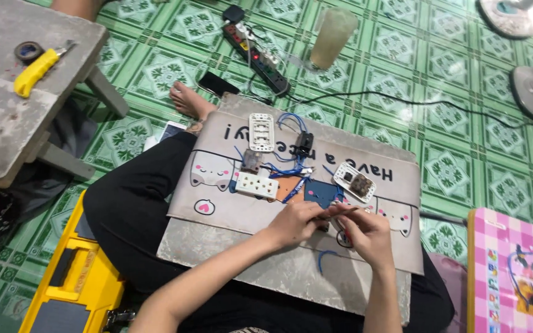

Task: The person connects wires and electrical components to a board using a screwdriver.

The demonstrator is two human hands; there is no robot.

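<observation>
Between both hands, above the mat (217,203) on the lap board, a thin wire end (335,214) is pinched: left hand (292,223) and right hand (365,234) are closed on it. Judged light, limp and slippery; best gripped near its tip. Blue wires (291,161) and a white socket (256,185) lie beyond.

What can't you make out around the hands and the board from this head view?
- Item between the left hand and right hand: too small, covered by fingers.
- Parts on the brown card: hidden under blue wires.
- Yellow toolbox: cut off by the bottom edge.
- Pink checkered table: cut off by the right edge.
- Drinking glass contents: blurred.
</observation>
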